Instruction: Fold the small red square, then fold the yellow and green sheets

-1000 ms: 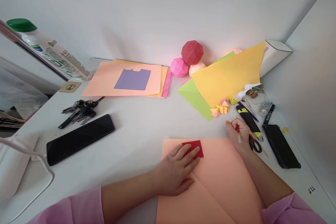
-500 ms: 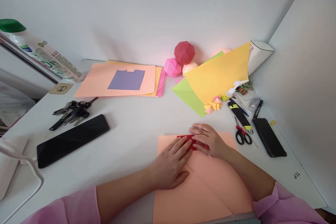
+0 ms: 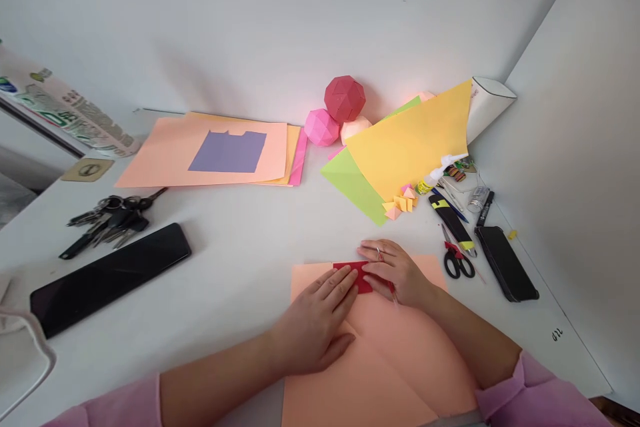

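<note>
1. Left hand [image 3: 315, 323]: laid palm-down, fingers extended and held close together, their tips resting on a red paper piece [image 3: 364, 285]. Nothing gripped by it.
2. Right hand [image 3: 403, 273]: fingers curved around a slim red tool [image 3: 393, 292], pen-like, its thin end poking up past the knuckles. Fingertips reach the right side of the red piece; tool's exact kind I cannot tell.
3. Red piece: between the two hands, at the far edge of a large peach sheet [image 3: 370, 360], partly covered by fingers. A diagonal line runs across the sheet.
4. Right of the hands, on the counter [image 3: 240, 293]: scissors [image 3: 453, 248] with black loops, a black-and-yellow cutter [image 3: 453, 223], a dark phone [image 3: 506, 263].
5. Beyond the right hand: small folded paper pieces [image 3: 403, 203], a glue bottle [image 3: 425, 185] lying tilted, a yellow sheet [image 3: 410, 147] overlapping a green one [image 3: 356, 187].
6. Against the wall: three faceted balls, red [image 3: 345, 99], pink [image 3: 321, 127] and pale [image 3: 355, 129], clustered together.
7. Far left: stacked sheets [image 3: 155, 153] topped by a purple cutout [image 3: 227, 153]; nearer, keys [image 3: 120, 217] beside a black phone [image 3: 113, 273].
</note>
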A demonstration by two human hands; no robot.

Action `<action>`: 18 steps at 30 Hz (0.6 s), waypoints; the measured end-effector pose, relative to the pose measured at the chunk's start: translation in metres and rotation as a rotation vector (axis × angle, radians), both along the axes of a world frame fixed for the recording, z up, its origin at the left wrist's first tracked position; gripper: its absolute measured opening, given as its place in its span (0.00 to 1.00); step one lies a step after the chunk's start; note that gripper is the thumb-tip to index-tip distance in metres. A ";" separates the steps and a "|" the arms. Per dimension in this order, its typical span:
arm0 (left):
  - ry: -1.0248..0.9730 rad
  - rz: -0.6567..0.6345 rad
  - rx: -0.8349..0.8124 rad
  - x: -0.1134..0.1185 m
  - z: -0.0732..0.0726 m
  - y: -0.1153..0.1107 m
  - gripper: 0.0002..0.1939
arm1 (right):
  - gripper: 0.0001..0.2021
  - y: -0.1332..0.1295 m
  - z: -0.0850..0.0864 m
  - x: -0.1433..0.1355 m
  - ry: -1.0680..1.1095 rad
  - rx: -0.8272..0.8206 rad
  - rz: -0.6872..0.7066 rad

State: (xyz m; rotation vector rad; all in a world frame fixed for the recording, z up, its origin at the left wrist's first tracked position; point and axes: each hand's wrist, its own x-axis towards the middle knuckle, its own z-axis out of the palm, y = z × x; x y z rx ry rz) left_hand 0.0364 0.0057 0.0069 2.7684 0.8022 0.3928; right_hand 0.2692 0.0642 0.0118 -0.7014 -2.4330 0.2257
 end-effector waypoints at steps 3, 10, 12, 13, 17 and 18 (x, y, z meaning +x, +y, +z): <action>0.002 0.001 0.000 0.000 -0.001 0.000 0.33 | 0.05 0.001 -0.001 0.000 -0.005 0.001 0.004; -0.015 0.041 0.015 0.001 -0.001 -0.002 0.31 | 0.06 0.001 -0.004 0.001 -0.009 0.003 0.006; -0.025 0.044 0.010 0.001 -0.002 -0.003 0.31 | 0.06 0.002 -0.003 0.001 -0.008 0.009 0.014; -0.032 0.049 0.006 0.001 -0.002 -0.003 0.31 | 0.06 0.002 -0.002 0.001 -0.008 0.009 0.016; -0.046 0.056 -0.022 0.000 -0.003 -0.003 0.31 | 0.06 0.002 0.000 0.001 -0.015 -0.003 0.011; -0.047 0.055 -0.024 0.000 -0.003 -0.003 0.30 | 0.06 0.002 0.000 0.001 -0.017 -0.006 0.012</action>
